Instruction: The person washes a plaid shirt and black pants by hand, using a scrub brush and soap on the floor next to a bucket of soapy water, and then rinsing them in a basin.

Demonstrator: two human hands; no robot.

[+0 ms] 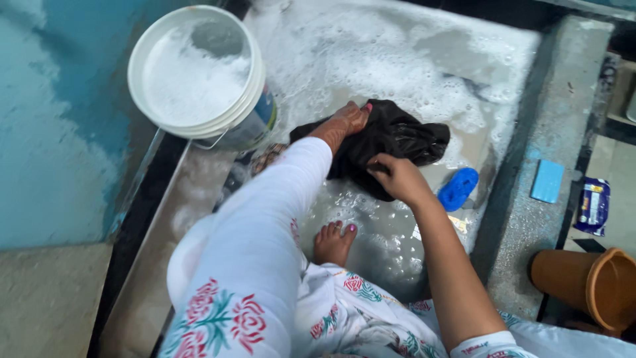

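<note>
Gripping the wet black cloth (391, 142) with both hands, I crouched over the soapy stone slab (411, 59). My right hand (396, 178) was curled shut on the near edge of the cloth, fingers tucked under a bunched fold, the wrist bent and the bare forearm running back toward me to the lower right. My left hand (349, 119) lay on the far left corner of the cloth, fingers bent and pressing down on it, so it was closed rather than spread; that arm was stretched straight forward in a long white sleeve (265, 225). The cloth sat crumpled in the middle of the slab, between my two hands, with foam all around it. Just to the right of my right hand lay a blue scrubbing brush (458, 187), apart from the cloth. A white bucket (199, 69) full of suds stood to the left of my left hand, near it without touching. My bare foot (333, 242) rested on the wet slab below the cloth. Farther right, on the raised ledge, sat a blue bar of soap (548, 180).
</note>
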